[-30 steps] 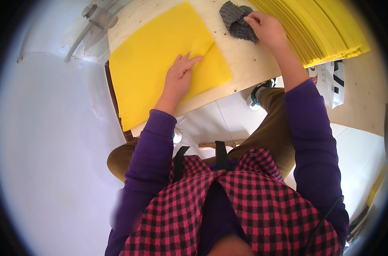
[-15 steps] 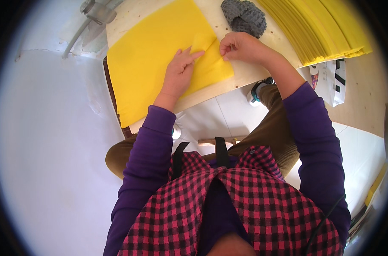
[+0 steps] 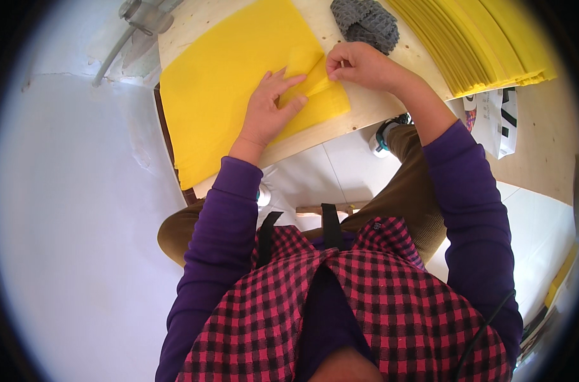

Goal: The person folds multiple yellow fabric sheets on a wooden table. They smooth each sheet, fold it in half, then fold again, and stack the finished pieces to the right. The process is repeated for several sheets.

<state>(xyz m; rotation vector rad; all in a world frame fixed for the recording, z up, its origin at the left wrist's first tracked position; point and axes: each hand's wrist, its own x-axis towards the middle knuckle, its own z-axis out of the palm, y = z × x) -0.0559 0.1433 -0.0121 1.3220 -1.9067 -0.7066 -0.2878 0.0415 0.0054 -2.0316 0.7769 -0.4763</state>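
Observation:
Thin yellow sheets [image 3: 206, 95], paper or cloth, I cannot tell which, lie in a layer on the pale wooden table. My left hand [image 3: 270, 108] rests on them near their front right part, its fingers stretched out and the thumb apart. To its right, my right hand [image 3: 359, 65] is closed in a pinch on the right edge of a yellow sheet. Between the two hands a piece of the sheet is lifted and folded. Just beyond my right hand lies a crumpled grey textured cloth [image 3: 366, 24].
A thick stack of folded yellow sheets [image 3: 474, 44] stands at the table's [image 3: 315, 141] far right. Below it hangs a white printed bag [image 3: 498, 124]. A clear container [image 3: 150, 18] is at the far left, by the pale wall [image 3: 79, 191].
My right hand has moved slightly up and away with the sheet's edge, so the fold shows more. My left thumb has spread out from the fingers.

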